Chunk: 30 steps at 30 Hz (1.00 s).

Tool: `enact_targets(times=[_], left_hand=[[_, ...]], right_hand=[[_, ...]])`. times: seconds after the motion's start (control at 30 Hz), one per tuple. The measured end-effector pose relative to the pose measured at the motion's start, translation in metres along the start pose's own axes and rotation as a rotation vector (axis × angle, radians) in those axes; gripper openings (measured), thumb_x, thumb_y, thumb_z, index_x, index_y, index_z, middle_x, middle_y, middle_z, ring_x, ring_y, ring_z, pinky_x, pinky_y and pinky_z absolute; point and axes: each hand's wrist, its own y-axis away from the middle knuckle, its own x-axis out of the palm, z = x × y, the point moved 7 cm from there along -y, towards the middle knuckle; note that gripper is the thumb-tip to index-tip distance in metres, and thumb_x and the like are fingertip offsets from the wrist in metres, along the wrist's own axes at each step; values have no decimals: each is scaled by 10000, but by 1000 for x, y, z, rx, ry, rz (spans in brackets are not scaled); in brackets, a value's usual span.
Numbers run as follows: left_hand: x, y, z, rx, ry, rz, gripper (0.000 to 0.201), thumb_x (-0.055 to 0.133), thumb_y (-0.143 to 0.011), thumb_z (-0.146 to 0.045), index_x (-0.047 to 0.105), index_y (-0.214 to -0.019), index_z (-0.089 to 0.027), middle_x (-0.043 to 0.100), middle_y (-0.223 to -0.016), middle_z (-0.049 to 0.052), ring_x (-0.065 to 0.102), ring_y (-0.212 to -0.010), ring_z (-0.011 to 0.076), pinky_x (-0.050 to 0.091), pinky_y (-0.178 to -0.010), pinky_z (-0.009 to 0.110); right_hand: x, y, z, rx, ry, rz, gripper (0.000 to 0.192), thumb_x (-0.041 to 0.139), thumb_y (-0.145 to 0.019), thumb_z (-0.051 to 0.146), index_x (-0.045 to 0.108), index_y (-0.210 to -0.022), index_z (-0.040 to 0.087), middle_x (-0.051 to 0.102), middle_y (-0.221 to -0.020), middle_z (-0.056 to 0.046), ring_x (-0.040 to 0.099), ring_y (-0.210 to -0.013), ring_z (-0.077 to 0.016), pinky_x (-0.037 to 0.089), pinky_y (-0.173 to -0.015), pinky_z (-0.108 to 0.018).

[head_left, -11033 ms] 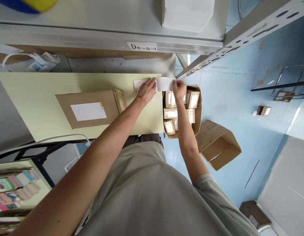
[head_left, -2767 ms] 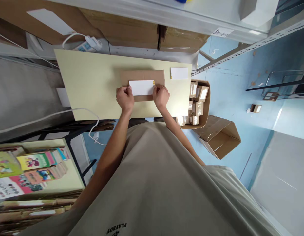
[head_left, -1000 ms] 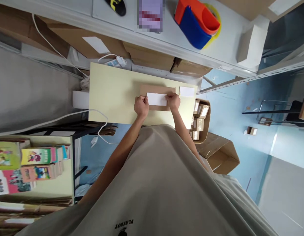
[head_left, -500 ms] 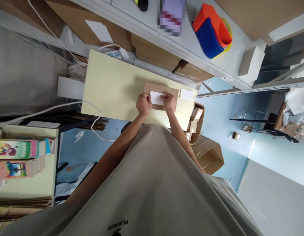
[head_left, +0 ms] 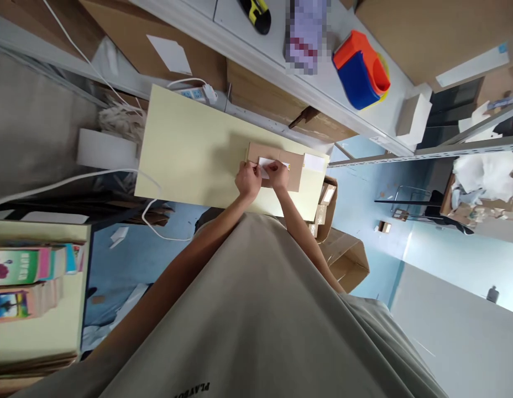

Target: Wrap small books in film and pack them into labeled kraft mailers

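Brown cardboard box (head_left: pixel 281 166) lies flat on the pale counter (head_left: pixel 190 149), toward its right end. Both hands rest on its near edge, close together over a white label (head_left: pixel 268 163) stuck on its top. The left hand (head_left: pixel 248 181) is curled with fingertips at the label's left edge; the right hand (head_left: pixel 277 176) presses down just beside it. Whether either grip pinches the label, I cannot tell. Another label (head_left: pixel 314 162) lies just right of the box.
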Motion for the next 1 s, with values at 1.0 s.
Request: enact_targets(times=[1.0], left_hand=[[-2,-5,17,83,201,198,364,777,-839,0,660,-1049,-273,736,-1344,119,779,-1132,302,625,-957,428]], right_hand=[[-2,47,-10,319,68,37,284,920,-940,464,742,-927,242,876,-938,-51,836,-908,-225,651,-911,-358]])
